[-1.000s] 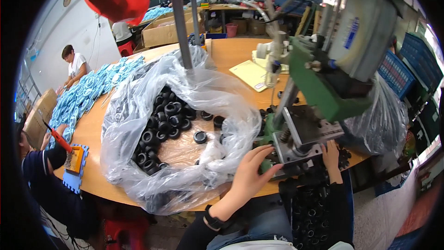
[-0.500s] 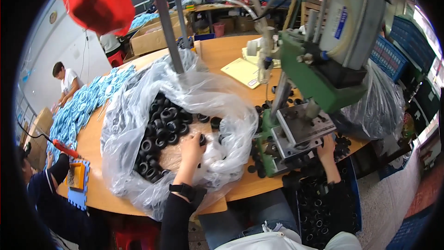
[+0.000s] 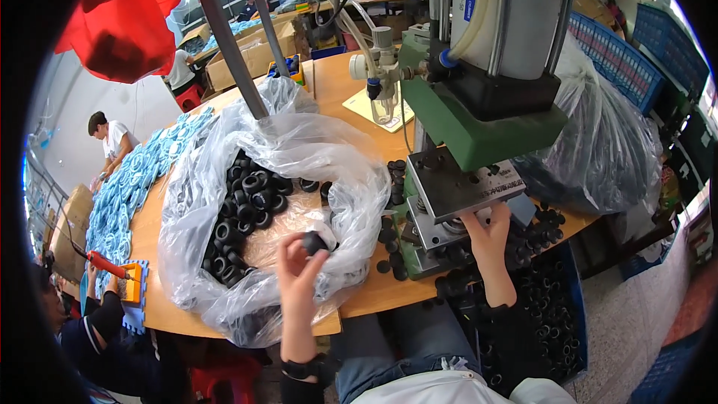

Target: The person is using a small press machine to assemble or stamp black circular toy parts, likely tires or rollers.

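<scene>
Over the front of a clear plastic bag, my left hand is closed, pinching a round black rubber cap between thumb and fingers. Many more black caps lie heaped inside the bag. On the right, my right hand reaches into the gap beneath the upper metal plate of a green press. Its thumb and fingers are spread apart, and the plate hides the tips. No held thing shows there. The lower steel die sits just left of these fingers.
Loose black discs lie beside the press. A blue crate of black rings stands by my right leg. At left, a co-worker's arm is near an orange tray; light-blue pieces are piled beyond. A metal post rises behind the bag.
My left hand has lifted from the bag's contents toward me with a black cap. My right hand has moved left from the plate's right side to its front. The view has shifted.
</scene>
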A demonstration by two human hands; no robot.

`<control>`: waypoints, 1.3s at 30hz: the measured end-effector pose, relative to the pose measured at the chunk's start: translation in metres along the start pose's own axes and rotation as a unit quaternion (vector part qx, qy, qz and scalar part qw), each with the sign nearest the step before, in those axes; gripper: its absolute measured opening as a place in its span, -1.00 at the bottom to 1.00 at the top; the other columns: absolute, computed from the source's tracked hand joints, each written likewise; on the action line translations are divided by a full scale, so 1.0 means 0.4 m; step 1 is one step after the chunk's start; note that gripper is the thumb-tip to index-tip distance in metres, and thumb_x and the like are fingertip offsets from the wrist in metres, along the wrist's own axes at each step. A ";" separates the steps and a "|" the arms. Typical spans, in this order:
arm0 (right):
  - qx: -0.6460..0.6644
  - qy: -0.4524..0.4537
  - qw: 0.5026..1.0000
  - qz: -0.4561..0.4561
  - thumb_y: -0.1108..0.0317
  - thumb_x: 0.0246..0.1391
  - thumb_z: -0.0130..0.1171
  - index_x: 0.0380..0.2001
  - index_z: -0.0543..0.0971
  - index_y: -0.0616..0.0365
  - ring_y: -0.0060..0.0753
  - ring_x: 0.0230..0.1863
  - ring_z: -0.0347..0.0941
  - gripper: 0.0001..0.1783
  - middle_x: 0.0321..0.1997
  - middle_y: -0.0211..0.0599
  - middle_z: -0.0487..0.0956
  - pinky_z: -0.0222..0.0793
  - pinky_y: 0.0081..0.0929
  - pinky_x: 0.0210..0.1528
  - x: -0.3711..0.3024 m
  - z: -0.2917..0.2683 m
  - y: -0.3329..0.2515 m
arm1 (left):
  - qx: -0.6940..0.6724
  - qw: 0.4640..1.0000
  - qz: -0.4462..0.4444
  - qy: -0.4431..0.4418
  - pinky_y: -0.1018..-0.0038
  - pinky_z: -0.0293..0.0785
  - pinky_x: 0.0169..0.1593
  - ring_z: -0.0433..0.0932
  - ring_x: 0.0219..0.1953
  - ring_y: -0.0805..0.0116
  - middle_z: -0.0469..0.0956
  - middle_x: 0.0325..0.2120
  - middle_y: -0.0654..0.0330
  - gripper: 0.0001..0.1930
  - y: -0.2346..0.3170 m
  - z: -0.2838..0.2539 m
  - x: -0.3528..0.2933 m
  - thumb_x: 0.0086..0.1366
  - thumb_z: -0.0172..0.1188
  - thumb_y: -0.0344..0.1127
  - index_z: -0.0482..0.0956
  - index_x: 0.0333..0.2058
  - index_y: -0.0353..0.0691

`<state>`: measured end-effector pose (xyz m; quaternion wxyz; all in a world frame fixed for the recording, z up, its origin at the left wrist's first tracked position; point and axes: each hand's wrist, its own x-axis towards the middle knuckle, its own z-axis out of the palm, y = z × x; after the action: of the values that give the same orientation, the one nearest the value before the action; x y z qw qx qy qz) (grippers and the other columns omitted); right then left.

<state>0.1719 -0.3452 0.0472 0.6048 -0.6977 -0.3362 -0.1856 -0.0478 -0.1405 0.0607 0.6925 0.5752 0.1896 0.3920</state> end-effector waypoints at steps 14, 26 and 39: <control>-0.068 0.135 0.980 0.132 0.43 -0.09 0.26 -0.07 0.44 0.28 -0.29 -0.04 0.38 -0.55 -0.10 -0.18 0.45 0.23 -0.40 0.05 -0.113 -0.187 0.003 | 0.236 0.949 0.133 -0.160 0.48 0.44 -0.21 0.51 -0.27 0.30 0.51 -0.24 0.07 -0.49 -0.125 0.400 -0.012 -0.05 0.42 -0.34 0.44 -0.11 -0.32; -0.345 0.131 0.840 0.397 0.22 -0.09 0.33 0.02 0.39 0.28 -0.05 0.05 0.32 -0.38 0.04 -0.07 0.40 0.22 -0.30 0.10 -0.630 -0.600 0.302 | 0.250 0.941 0.179 -0.142 0.37 0.45 -0.22 0.56 -0.34 0.10 0.58 -0.37 0.02 -0.66 -0.084 0.499 0.010 -0.05 0.38 -0.35 0.52 -0.29 -0.34; -0.474 -0.163 0.866 -0.003 0.28 0.18 -0.09 0.12 0.32 0.25 -0.03 0.28 0.11 -0.54 0.24 -0.03 0.26 -0.05 -0.18 0.29 -0.053 -0.299 0.416 | 0.374 0.882 0.265 -0.109 0.31 0.41 -0.04 0.49 -0.12 0.06 0.54 -0.19 0.09 -0.54 -0.044 0.202 -0.010 -0.07 0.42 -0.28 0.50 -0.17 -0.29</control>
<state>0.2900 -0.4733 -0.0629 0.1379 -0.9195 -0.3036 -0.2082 0.0132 -0.1965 0.0647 0.3131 0.8589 0.0863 0.3959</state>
